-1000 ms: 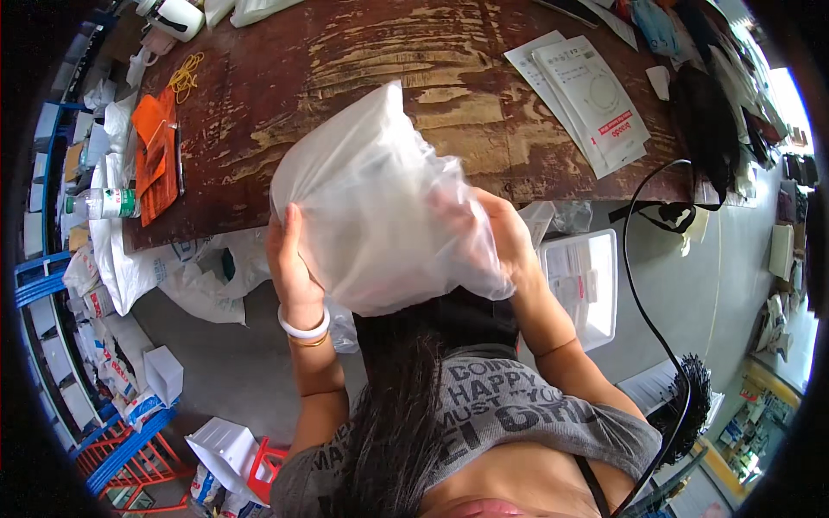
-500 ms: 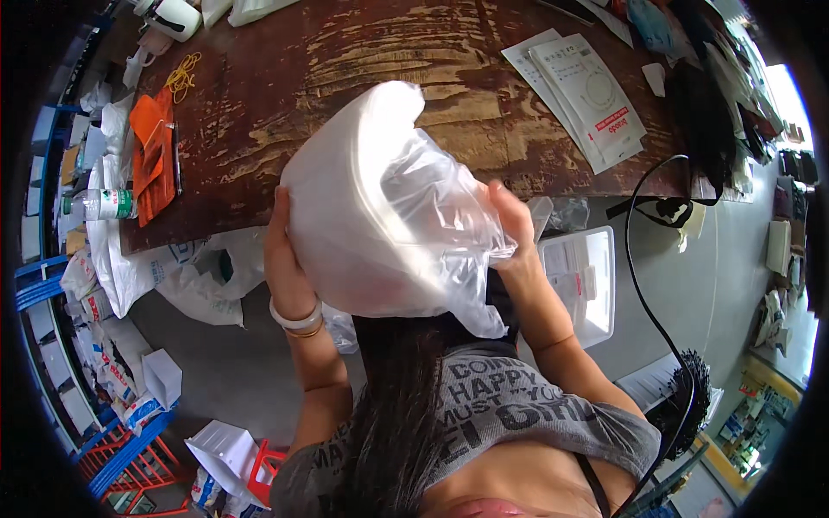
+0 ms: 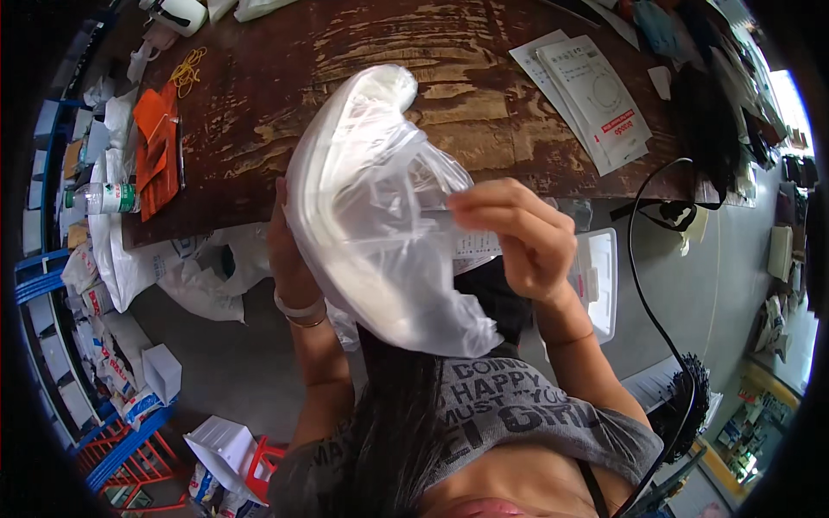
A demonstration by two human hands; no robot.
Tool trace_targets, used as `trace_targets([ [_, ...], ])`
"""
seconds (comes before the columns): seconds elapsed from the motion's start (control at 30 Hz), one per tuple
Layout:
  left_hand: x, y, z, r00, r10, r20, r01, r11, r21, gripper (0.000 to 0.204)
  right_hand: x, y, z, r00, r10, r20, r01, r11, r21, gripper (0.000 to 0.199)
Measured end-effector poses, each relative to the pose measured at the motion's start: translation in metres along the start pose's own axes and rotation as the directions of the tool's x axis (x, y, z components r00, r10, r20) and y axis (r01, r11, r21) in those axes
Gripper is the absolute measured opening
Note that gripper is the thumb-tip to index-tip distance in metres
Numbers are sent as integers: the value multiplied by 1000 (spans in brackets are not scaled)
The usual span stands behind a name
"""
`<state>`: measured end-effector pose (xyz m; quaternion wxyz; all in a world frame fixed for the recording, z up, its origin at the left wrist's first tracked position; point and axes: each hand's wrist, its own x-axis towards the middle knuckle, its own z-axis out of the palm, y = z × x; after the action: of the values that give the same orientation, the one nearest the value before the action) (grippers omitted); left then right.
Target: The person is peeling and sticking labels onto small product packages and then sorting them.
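A clear plastic bag (image 3: 389, 224) with a white, curved, stack-like bundle inside is held up in front of my body, above the table's near edge. My left hand (image 3: 289, 259) supports its left side, fingers mostly hidden behind it. At the bag's right edge my right hand (image 3: 522, 233) has thumb and forefinger pinched together on the loose film, the other fingers curled. The film hangs slack toward my lap. What the white bundle is, I cannot make out.
The worn brown table (image 3: 250, 60) carries orange pouches (image 3: 158, 155), a yellow cord (image 3: 186, 73) and white printed packets (image 3: 596, 99). A plastic bottle (image 3: 104, 198) lies at its left edge. A white bin (image 3: 598, 285) stands below right, and a black cable (image 3: 643, 293) hangs nearby.
The bag has turned, so its open, wrinkled side faces me more. My right hand has gone from cupping the bag's side to pinching its edge. My left hand is more hidden behind it.
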<state>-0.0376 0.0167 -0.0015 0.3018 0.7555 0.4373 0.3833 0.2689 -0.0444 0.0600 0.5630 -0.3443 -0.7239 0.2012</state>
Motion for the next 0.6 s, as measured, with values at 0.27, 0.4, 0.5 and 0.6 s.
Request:
trace_targets([
  [0.27, 28, 47, 3, 962, -248, -115, 163, 859, -486, 50, 2, 35, 18, 721, 257, 643, -661, 534, 528, 61],
  [0.4, 36, 51, 11, 816, -544, -194, 324, 710, -625, 40, 8, 21, 50, 599, 695, 398, -767, 353, 536, 67],
  [0.5, 35, 64, 20, 863, -328, -385, 138, 885, -445, 40, 18, 23, 59, 544, 705, 456, -750, 165, 640, 65],
  [0.6, 34, 74, 12, 881, -337, -331, 172, 881, -440, 41, 18, 25, 63, 495, 747, 444, -744, 101, 660, 56],
])
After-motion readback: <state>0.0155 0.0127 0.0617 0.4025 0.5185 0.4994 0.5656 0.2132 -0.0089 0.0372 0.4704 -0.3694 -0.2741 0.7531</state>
